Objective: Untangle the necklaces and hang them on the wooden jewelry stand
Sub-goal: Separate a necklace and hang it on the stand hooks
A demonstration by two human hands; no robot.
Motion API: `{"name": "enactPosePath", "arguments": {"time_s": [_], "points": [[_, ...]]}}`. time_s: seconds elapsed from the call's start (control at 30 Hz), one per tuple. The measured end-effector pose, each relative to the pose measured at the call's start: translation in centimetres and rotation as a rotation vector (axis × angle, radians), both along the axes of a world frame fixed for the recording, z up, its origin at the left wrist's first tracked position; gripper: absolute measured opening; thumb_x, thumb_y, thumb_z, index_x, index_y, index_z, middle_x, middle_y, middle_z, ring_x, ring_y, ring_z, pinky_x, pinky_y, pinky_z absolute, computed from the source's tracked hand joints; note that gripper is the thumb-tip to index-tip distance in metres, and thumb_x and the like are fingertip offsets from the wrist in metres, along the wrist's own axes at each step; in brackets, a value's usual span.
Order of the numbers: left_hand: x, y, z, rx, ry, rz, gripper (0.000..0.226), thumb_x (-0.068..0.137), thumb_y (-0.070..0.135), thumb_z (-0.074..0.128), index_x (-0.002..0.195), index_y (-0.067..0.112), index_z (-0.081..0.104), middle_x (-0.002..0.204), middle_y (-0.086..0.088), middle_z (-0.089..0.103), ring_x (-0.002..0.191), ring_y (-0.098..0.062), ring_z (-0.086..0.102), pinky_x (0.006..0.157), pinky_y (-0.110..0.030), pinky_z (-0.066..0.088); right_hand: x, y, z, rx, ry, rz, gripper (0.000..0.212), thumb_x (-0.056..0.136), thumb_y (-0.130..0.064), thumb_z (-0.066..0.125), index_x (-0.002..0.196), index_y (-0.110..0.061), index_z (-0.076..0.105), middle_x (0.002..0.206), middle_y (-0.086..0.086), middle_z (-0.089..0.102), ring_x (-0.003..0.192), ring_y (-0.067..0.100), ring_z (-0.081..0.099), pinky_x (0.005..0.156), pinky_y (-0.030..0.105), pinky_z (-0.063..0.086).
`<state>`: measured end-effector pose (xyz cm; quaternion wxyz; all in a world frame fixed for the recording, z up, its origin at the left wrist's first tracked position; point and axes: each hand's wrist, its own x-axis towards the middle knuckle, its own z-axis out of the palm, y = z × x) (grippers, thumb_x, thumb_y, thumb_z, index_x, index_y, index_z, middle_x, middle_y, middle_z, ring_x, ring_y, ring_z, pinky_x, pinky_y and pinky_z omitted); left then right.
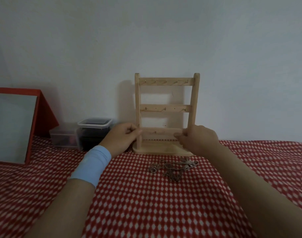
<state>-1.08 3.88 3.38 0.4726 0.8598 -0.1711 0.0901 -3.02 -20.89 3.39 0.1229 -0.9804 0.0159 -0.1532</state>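
mirror (11, 127): propped at the far left, well clear of your hands, so no real worry there.
clear tub (63, 137): low, lid on, something dark and reddish inside, too blurry to say what.
dark tub (93, 133): taller, next to the clear one, holds dark stuff I can't make out. Your left hand is right beside it, so a careless elbow could shove it.
left hand (122, 136): fingers pinched on the left upright of the wooden jewelry stand (165, 114), low down.
stand risk: it looks light and sits on a soft bed (146, 203) (not a desk), so letting go could tip it.
right hand (198, 138): fingers closed on the bottom rail's right end.
necklaces (172, 168): knotted heap on the bedspread just in front of the base, none hung yet. Yanking could tighten the knots.
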Motion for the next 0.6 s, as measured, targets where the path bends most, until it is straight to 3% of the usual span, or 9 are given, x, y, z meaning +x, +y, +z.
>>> {"name": "enactPosePath", "arguments": {"time_s": [0.1, 0.13, 0.2, 0.27, 0.37, 0.47, 0.53, 0.6], "points": [[0.3, 0.7, 0.1, 0.215, -0.074, 0.032, 0.020, 0.092, 0.037, 0.062, 0.079, 0.023, 0.064, 0.071, 0.010, 0.062, 0.069, -0.007, 0.057, 0.061, -0.022, 0.039, 0.0, 0.4, 0.2, 0.470, 0.139, 0.063, 0.057, 0.099, -0.059, 0.047, 0.076, -0.016, 0.076, 0.061, -0.002, 0.075, 0.059, 0.014, 0.064, 0.070, 0.033, 0.053], [0.4, 0.9, 0.2, 0.294, -0.067, 0.030, 0.018, 0.088, 0.040, 0.066, 0.079, 0.025, 0.064, 0.071, 0.011, 0.061, 0.069, -0.007, 0.056, 0.061, -0.022, 0.039, 0.0, 0.5, 0.2, 0.524, 0.135, 0.069, 0.060, 0.098, -0.061, 0.047, 0.075, -0.014, 0.076, 0.061, 0.000, 0.074, 0.060, 0.016, 0.064, 0.070, 0.033, 0.052], [0.4, 1.2, 0.3, 0.510, -0.022, 0.029, 0.017, 0.083, 0.043, 0.070, 0.080, 0.027, 0.065, 0.075, 0.014, 0.059, 0.070, -0.003, 0.054, 0.061, -0.021, 0.040, 0.3, 0.5, 0.1, 0.376, 0.080, 0.021, 0.063, 0.095, -0.066, 0.047, 0.074, -0.015, 0.077, 0.068, 0.003, 0.073, 0.067, 0.016, 0.066, 0.072, 0.034, 0.053], [0.7, 1.4, 0.3, 0.721, 0.021, 0.048, 0.020, 0.083, 0.048, 0.067, 0.086, 0.029, 0.068, 0.090, 0.012, 0.065, 0.081, -0.006, 0.059, 0.073, -0.024, 0.047, 0.4, 0.3, -0.1, 0.213, 0.002, -0.053, 0.063, 0.093, -0.068, 0.048, 0.077, -0.014, 0.077, 0.071, 0.003, 0.074, 0.068, 0.016, 0.068, 0.069, 0.032, 0.054], [0.4, 1.9, 0.5, 0.800, 0.179, 0.026, 0.033, 0.082, 0.062, 0.060, 0.084, 0.033, 0.075, 0.095, 0.013, 0.071, 0.088, -0.007, 0.063, 0.088, -0.029, 0.049, 0.5, 0.2, 0.1, 0.423, -0.033, 0.000, 0.052, 0.100, -0.052, 0.052, 0.075, -0.014, 0.076, 0.068, -0.001, 0.069, 0.069, 0.019, 0.067, 0.059, 0.026, 0.047], [-0.2, 2.0, 0.6, 0.711, 0.383, -0.070, 0.043, 0.081, 0.064, 0.062, 0.083, 0.025, 0.081, 0.079, 0.010, 0.075, 0.076, -0.004, 0.062, 0.079, -0.022, 0.046, 0.4, 0.7, 0.2, 0.743, 0.018, 0.054, 0.045, 0.104, -0.038, 0.052, 0.078, -0.008, 0.074, 0.064, 0.003, 0.067, 0.054, 0.017, 0.060, 0.052, 0.026, 0.047], [-0.1, 2.2, 0.5, 0.802, 0.432, -0.069, 0.040, 0.079, 0.063, 0.066, 0.089, 0.027, 0.080, 0.090, 0.014, 0.067, 0.093, -0.008, 0.062, 0.089, -0.024, 0.046, 0.2, 1.1, 0.1, 0.911, 0.120, 0.084, 0.043, 0.106, -0.034, 0.051, 0.090, -0.001, 0.073, 0.067, 0.008, 0.073, 0.050, 0.019, 0.064, 0.052, 0.028, 0.053], [0.3, 2.6, 0.3, 0.983, 0.455, -0.002, 0.037, 0.076, 0.063, 0.068, 0.093, 0.031, 0.078, 0.114, 0.014, 0.056, 0.114, -0.014, 0.057, 0.104, -0.031, 0.043, -0.1, 1.4, -0.3, 0.908, 0.224, 0.130, 0.038, 0.106, -0.030, 0.051, 0.098, 0.000, 0.072, 0.073, 0.009, 0.077, 0.055, 0.022, 0.070, 0.053, 0.029, 0.057]]}}
